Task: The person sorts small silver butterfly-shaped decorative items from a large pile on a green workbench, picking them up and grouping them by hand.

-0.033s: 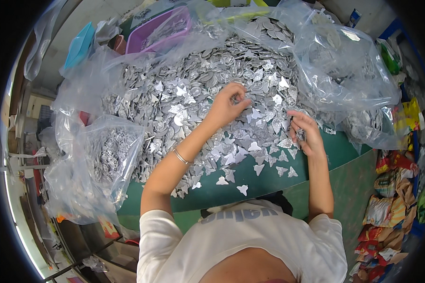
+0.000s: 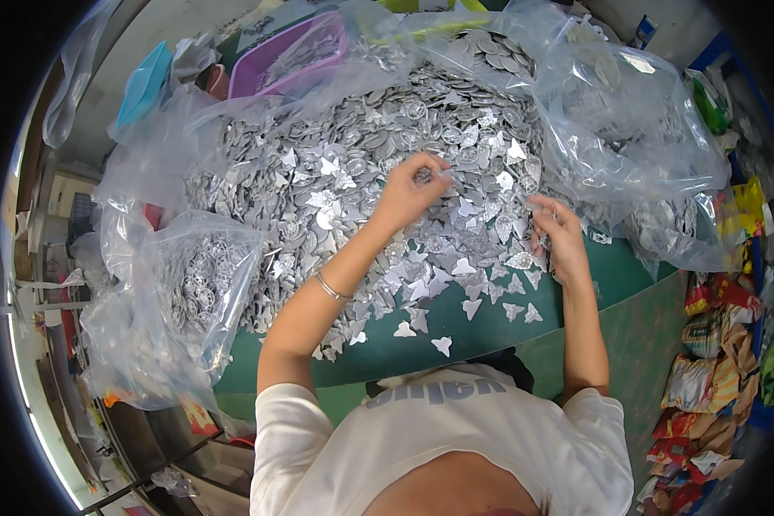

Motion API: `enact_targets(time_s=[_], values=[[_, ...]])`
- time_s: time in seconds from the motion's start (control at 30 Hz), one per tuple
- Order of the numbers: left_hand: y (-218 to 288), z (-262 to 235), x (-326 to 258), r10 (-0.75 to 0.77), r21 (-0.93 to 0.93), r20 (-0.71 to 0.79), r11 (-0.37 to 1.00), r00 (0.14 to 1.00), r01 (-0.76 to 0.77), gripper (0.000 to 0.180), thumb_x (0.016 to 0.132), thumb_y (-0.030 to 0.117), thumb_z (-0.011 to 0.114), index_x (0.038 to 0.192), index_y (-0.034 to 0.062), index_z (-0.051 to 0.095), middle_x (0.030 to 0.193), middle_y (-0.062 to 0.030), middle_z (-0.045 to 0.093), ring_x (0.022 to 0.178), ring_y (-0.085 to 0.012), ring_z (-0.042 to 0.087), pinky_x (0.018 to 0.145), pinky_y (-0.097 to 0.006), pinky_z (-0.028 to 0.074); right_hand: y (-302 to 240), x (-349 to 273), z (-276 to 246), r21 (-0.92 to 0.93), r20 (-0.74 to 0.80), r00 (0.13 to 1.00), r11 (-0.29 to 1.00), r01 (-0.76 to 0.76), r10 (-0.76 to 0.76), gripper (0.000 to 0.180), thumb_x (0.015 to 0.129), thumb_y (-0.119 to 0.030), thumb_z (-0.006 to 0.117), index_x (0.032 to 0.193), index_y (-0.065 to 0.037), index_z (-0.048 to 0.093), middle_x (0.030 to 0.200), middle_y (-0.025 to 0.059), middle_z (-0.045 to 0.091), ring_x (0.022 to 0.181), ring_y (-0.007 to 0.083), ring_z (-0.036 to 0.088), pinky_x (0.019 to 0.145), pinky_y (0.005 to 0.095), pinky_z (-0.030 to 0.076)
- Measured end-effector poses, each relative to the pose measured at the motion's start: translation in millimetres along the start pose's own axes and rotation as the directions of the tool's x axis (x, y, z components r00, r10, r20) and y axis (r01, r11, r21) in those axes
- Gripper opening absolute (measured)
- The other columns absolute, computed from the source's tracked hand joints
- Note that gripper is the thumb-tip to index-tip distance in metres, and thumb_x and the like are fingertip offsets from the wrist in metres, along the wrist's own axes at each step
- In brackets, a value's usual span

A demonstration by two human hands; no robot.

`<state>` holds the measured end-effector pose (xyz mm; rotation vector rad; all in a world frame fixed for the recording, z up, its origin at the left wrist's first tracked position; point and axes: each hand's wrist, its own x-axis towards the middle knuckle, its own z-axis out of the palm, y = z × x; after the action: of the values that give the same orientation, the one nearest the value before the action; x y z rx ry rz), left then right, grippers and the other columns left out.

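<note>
A big heap of small flat silver metal pieces [image 2: 378, 146] covers the green table [image 2: 490, 340]. My left hand [image 2: 408, 193] reaches into the middle of the heap, wearing a thin bracelet on its wrist, and pinches a small round silver piece [image 2: 423, 176] between its fingertips. My right hand [image 2: 559, 236] rests at the heap's right edge with its fingers curled around a few silver pieces. Loose pointed pieces [image 2: 443, 344] lie scattered along the near side of the heap.
A clear plastic bag of round metal parts [image 2: 202, 284] sits at the left. More clear bags [image 2: 636, 129] lie at the right. A purple basket [image 2: 292, 56] and a teal lid [image 2: 142, 82] stand behind. Colourful packets [image 2: 714, 361] pile at the lower right.
</note>
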<state>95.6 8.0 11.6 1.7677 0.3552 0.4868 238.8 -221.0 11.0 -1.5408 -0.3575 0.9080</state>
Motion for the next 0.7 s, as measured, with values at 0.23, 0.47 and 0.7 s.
enact_targets(time_s=[0.23,0.47,0.7], values=[[-2.6,16.1,15.6,-0.175,0.060,-0.083,0.982,0.981,0.180,0.010,0.086,0.006,0.056,0.096,0.0037,0.055,0.082,-0.0106,0.065,0.067,-0.0144,0.061,0.052,-0.025,0.046,6.8,41.6,15.2,-0.843,-0.346,0.827,0.534,-0.067,-0.443,0.033,0.078,-0.031,0.066,0.087,0.000,0.067,0.081,0.0255,0.065,0.077,0.0419,0.064,0.069,0.0490,0.050],[-0.9,46.3,37.8,0.098,0.706,0.024,0.703,0.995,-0.086,0.020,0.081,0.014,0.065,0.096,0.0008,0.064,0.095,-0.0187,0.060,0.083,-0.0391,0.061,0.071,-0.044,0.050,8.9,43.1,24.3,-0.865,-0.385,0.760,0.492,-0.099,-0.524,0.028,0.074,-0.030,0.071,0.080,-0.003,0.065,0.076,0.0229,0.065,0.072,0.0423,0.063,0.066,0.0497,0.049],[-0.6,42.0,36.2,0.153,0.765,0.095,0.621,0.984,-0.171,0.008,0.078,0.005,0.063,0.085,-0.0001,0.061,0.093,-0.0204,0.056,0.079,-0.0377,0.063,0.065,-0.044,0.052,9.8,32.0,23.9,-0.249,-0.382,0.875,0.945,0.213,-0.298,0.017,0.078,-0.017,0.066,0.074,-0.003,0.057,0.072,0.0155,0.066,0.052,0.0237,0.057,0.045,0.0334,0.044]])
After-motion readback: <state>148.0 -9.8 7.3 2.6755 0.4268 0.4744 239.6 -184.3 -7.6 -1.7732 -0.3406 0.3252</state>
